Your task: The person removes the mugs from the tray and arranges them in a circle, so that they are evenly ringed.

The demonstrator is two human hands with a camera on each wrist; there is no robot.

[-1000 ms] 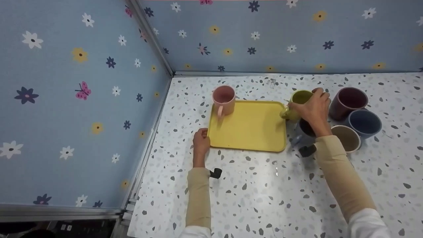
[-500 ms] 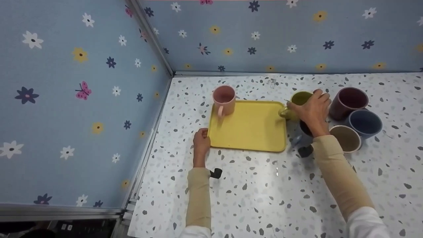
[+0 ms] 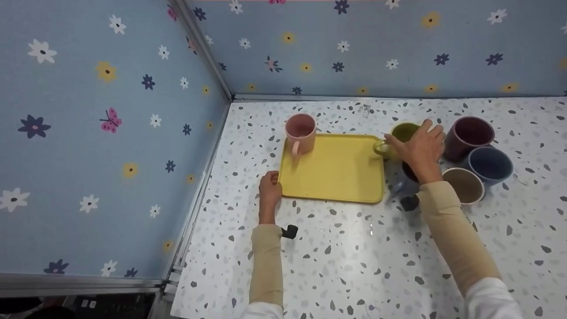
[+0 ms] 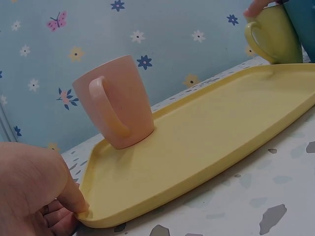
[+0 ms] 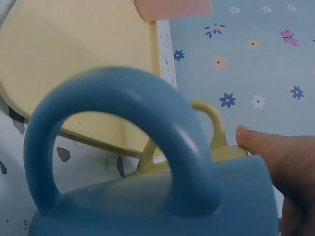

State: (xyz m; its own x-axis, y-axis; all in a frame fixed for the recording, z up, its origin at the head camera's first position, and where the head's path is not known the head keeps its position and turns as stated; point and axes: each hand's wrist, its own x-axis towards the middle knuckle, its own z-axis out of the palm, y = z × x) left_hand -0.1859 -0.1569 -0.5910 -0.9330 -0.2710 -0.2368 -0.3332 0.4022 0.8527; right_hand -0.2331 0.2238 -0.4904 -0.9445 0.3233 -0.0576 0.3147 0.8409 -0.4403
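Note:
My left hand [image 3: 270, 189] pinches the left edge of the yellow tray [image 3: 336, 177] near its front corner, with the thumb over the rim in the left wrist view. A pink mug [image 3: 301, 137] stands upright on the tray's back left corner. At the tray's right side, my right hand [image 3: 423, 148] grips a yellow-green mug [image 4: 275, 34] from above, thumb near its handle and fingers across the far side. That mug's handle [image 3: 379, 147] points left, over the tray's right edge. Just in front stands a blue mug [image 5: 206, 196], partly hidden under my right wrist in the head view.
Right of my right hand stand a maroon mug [image 3: 469, 137], a dark blue mug [image 3: 489, 166] and a beige mug [image 3: 464, 186], close together. Flowered panels [image 3: 354, 48] border the speckled table [image 3: 328, 257] at the back and left.
My right hand has shifted slightly at the yellow-green mug, whose handle shows as a clearer loop and sits a little further left. My left hand, the tray and the pink mug have stayed put.

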